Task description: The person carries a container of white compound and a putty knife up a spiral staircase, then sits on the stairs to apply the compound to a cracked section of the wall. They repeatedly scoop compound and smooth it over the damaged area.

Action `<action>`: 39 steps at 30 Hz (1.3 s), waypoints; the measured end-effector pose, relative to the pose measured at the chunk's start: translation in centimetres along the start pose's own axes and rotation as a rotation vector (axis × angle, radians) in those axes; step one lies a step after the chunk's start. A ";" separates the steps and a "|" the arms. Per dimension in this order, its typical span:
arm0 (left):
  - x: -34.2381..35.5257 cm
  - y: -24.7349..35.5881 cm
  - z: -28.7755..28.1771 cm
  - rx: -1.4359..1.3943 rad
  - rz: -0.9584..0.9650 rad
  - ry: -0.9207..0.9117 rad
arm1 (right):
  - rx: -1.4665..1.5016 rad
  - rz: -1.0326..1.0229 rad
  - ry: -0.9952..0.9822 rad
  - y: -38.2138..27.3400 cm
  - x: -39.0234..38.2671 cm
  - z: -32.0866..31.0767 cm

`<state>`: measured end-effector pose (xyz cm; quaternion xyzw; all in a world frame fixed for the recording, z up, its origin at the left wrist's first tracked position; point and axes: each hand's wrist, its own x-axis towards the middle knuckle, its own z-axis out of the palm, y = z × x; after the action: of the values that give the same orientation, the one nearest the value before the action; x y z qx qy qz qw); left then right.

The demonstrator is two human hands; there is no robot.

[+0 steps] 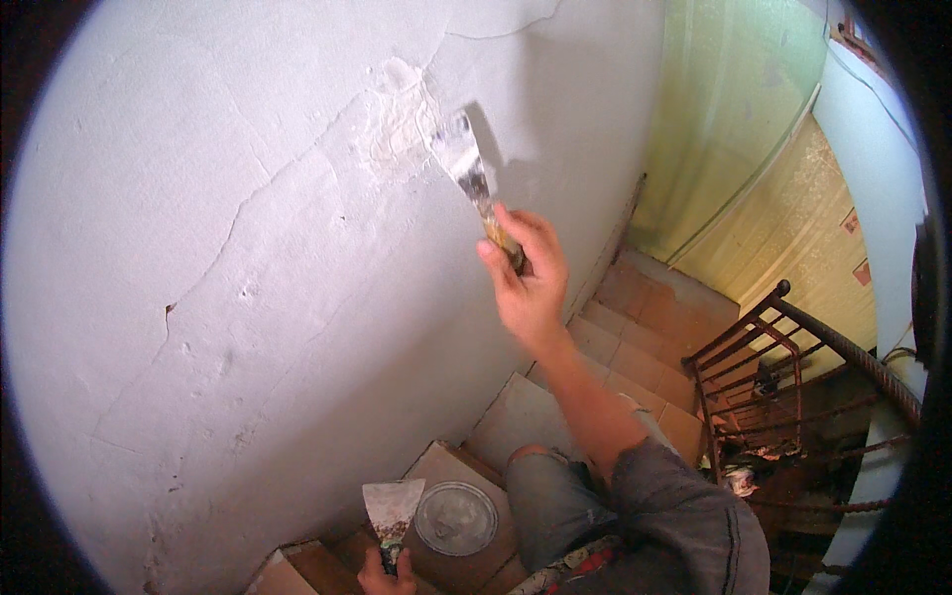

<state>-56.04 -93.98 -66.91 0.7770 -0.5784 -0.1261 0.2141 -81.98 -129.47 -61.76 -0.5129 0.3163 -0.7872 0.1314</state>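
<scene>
Gripping the upper scraper [460,154] right-handed and lower scraper [394,503] left-handed, the fingers [535,228] could have gouged the patch [397,127] through overpressure.

Here's a stairwell, seemingly a home's: tiled steps [640,369] at four o'clock, metal railing [843,342] (rusty-looking!) just beyond, cracked wall [268,268] at ten.

left hand [385,583] partly beyond lower edge
</scene>
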 end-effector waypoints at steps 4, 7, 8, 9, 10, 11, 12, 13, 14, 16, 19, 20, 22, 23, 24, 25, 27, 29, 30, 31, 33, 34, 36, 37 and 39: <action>0.1 0.4 -0.3 -0.043 -0.111 -0.087 | -0.015 -0.070 -0.043 1.3 2.3 1.1; 0.2 0.7 -0.2 -0.039 -0.042 -0.023 | 0.004 -0.120 -0.061 3.0 2.9 1.6; 0.3 0.8 -0.2 -0.036 -0.027 -0.006 | 0.011 -0.134 -0.058 3.6 2.9 1.7; 0.4 0.9 -0.1 -0.034 -0.013 0.011 | 0.005 -0.117 -0.067 4.0 2.7 1.6; 0.4 0.9 -0.1 -0.031 0.002 0.025 | -0.009 -0.095 -0.074 4.3 2.4 1.4; 0.4 0.9 0.0 -0.029 0.029 0.040 | -0.014 -0.097 -0.063 4.5 2.2 1.1; 0.4 0.9 0.0 -0.027 0.056 0.054 | 0.013 -0.028 -0.043 4.5 1.9 0.8; 0.4 0.9 0.0 -0.025 0.083 0.068 | 0.048 0.020 -0.006 4.4 1.7 0.6; 0.4 0.9 0.0 -0.035 0.056 0.059 | 0.088 0.042 0.029 4.2 1.7 0.4; 0.3 0.9 -0.1 -0.056 0.000 0.043 | 0.071 0.026 0.026 3.8 2.1 0.2; 0.2 0.8 0.0 -0.059 -0.001 0.032 | 0.004 -0.055 -0.001 3.5 3.0 0.6; 0.2 0.8 0.0 -0.061 0.014 0.050 | -0.026 -0.086 -0.012 3.6 3.3 0.8; 0.2 0.7 0.2 -0.066 0.045 0.086 | -0.013 -0.134 -0.050 4.1 3.7 1.1; 0.2 0.6 0.2 -0.066 0.059 0.087 | -0.007 -0.159 -0.071 4.4 3.7 1.2; 0.2 0.5 0.3 -0.066 0.070 0.089 | 0.004 -0.112 -0.070 4.7 3.6 1.1; 0.2 0.3 0.4 -0.066 0.085 0.093 | 0.015 -0.068 -0.067 5.0 3.5 0.8; 0.2 0.0 0.5 -0.038 0.084 0.081 | 0.051 0.001 -0.048 5.3 3.4 0.2; 0.2 -0.4 0.5 -0.022 0.088 0.076 | 0.105 0.034 0.000 5.2 3.5 -0.3; 0.2 -0.4 0.6 -0.021 0.092 0.078 | 0.063 0.016 -0.024 4.9 3.9 -0.4; 0.1 -0.5 0.6 -0.020 0.096 0.079 | 0.030 -0.018 -0.036 4.6 4.3 -0.4; 0.0 -0.6 0.4 0.003 0.084 0.049 | -0.015 -0.084 -0.057 3.9 5.4 -0.3; 0.0 -0.6 0.4 0.014 0.077 0.035 | -0.025 -0.117 -0.068 3.6 6.2 -0.1; -0.1 -0.6 0.4 0.024 0.068 0.048 | -0.038 -0.180 -0.102 3.1 7.7 0.1; -0.1 -0.5 0.5 0.028 0.063 0.056 | -0.041 -0.210 -0.124 3.0 8.5 0.0; 0.1 -0.6 0.7 0.010 0.092 0.075 | -0.052 -0.248 -0.160 3.0 9.9 -0.5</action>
<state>-55.80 -94.03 -67.76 0.7549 -0.6057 -0.0840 0.2371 -87.11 -136.84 -56.65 -0.6121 0.2594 -0.7457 0.0447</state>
